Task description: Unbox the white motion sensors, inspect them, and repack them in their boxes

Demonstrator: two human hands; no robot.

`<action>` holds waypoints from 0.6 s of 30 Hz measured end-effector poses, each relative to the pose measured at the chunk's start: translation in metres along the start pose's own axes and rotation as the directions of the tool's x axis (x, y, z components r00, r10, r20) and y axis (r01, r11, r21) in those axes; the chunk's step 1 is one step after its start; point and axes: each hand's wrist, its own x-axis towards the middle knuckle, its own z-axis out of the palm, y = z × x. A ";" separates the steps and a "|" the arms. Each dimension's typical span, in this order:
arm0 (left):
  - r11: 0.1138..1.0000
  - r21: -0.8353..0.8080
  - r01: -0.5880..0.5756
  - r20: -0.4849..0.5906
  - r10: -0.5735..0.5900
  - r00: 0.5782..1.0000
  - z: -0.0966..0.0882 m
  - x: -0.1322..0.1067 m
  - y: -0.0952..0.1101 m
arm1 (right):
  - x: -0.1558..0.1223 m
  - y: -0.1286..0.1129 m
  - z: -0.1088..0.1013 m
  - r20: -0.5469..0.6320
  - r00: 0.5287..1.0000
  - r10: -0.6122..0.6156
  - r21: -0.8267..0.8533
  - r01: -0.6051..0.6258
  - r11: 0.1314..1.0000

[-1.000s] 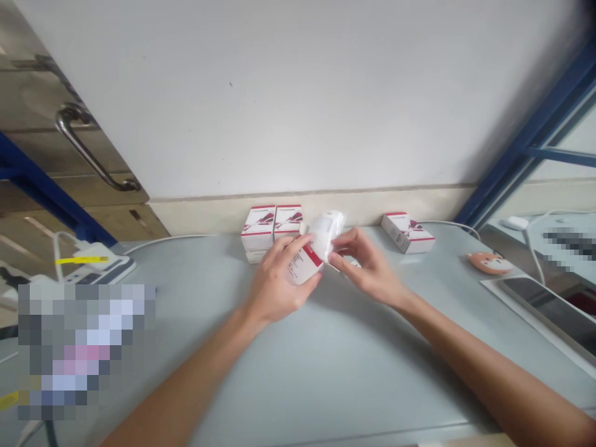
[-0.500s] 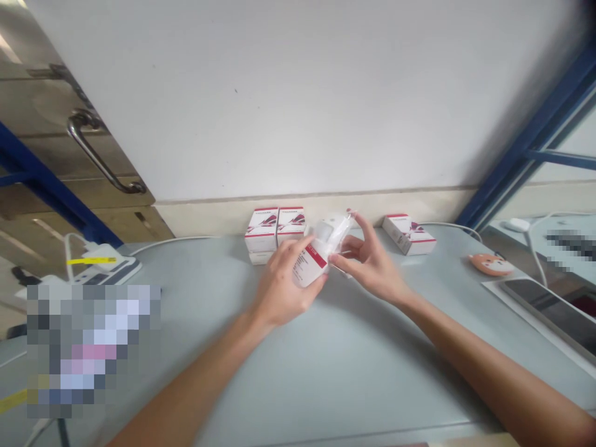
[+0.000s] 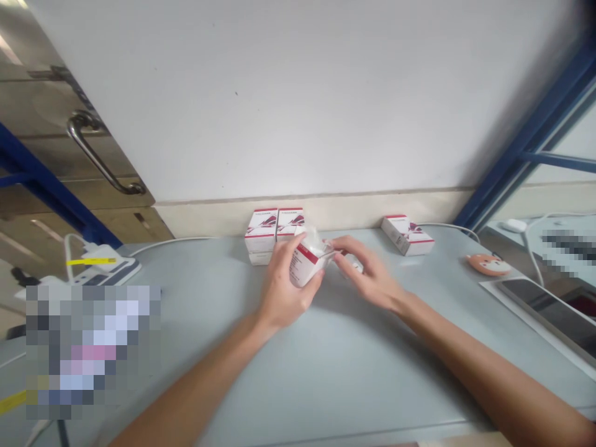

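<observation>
My left hand (image 3: 282,287) is wrapped round a small white box with a red band (image 3: 305,264), held just above the grey table (image 3: 298,366). A clear plastic-wrapped white item (image 3: 319,243) sits at the box's open top, mostly inside it. My right hand (image 3: 370,276) is at the box's right side, its fingertips pressed on the item's wrapping and the box flap. Two stacked white-and-red boxes (image 3: 274,225) stand right behind my left hand against the wall. A further such box (image 3: 407,234) lies to the right.
An orange round object (image 3: 490,264) and a tablet (image 3: 547,310) lie at the right with white cables. A white scale with a yellow strip (image 3: 100,264) sits at the left, above a blurred patch. Behind are a wall, a door handle (image 3: 100,158) and blue frame bars.
The wrapped item, which stuck well out of the box a second ago, has gone down into it. My right hand has dropped from the item's top to the box's mouth.
</observation>
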 end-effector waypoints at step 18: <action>0.962 0.044 -0.269 -0.040 0.271 0.962 0.005 -0.006 0.009 | -0.007 -0.026 -0.001 0.177 0.931 -0.319 -0.226 0.354 0.908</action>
